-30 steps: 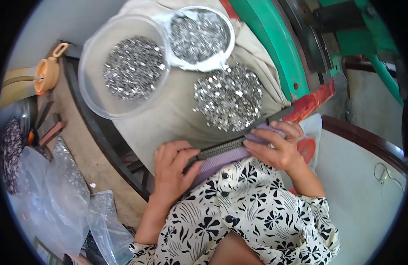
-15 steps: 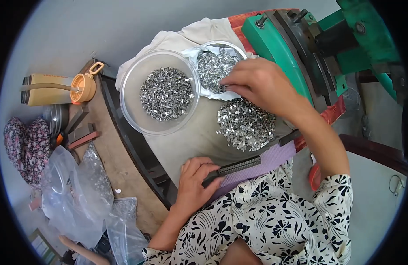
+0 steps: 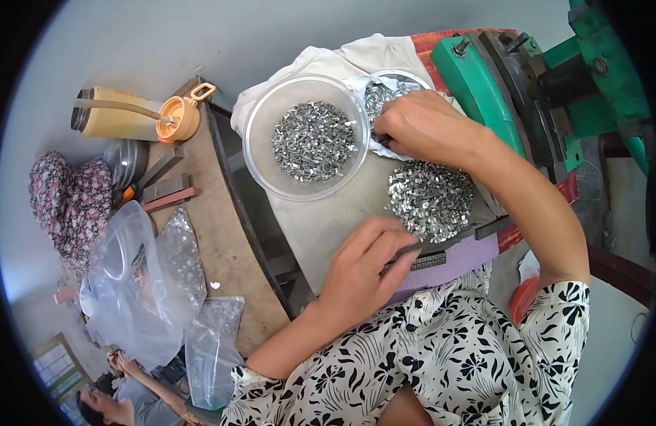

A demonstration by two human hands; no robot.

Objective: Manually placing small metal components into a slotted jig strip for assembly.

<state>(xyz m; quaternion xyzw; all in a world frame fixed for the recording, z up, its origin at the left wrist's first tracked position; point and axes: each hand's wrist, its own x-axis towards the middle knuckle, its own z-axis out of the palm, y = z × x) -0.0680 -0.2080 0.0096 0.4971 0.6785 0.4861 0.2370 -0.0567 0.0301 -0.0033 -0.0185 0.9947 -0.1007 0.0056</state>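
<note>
My right hand [image 3: 428,126] reaches into a small bowl [image 3: 399,72] with a white lining, over the thin silvery pins [image 3: 379,98] in it. Its fingers are bent together and their tips are hidden, so what they grip cannot be made out. My left hand [image 3: 363,263], slightly blurred, is over the left part of a dark slotted bar [image 3: 428,261], its thumb and fingers apart. Those fingertips come close to the lower edge of a heap of small shiny metal pieces [image 3: 431,201]. The bar lies on a lilac cloth [image 3: 472,253] and is partly covered by the hand.
A clear round tub [image 3: 252,160] of small metal bits stands left of the bowl. A green machine [image 3: 477,99] rises at the right. On the left bench [image 3: 225,263] are plastic bags [image 3: 140,284], a yellow bottle [image 3: 122,113] and metal blocks. Another person [image 3: 140,401] sits lower left.
My left hand has come off the bar's left end and moved forward and right, toward the heap. My right hand stays at the bowl, its fingers more curled. The whole view has shifted.
</note>
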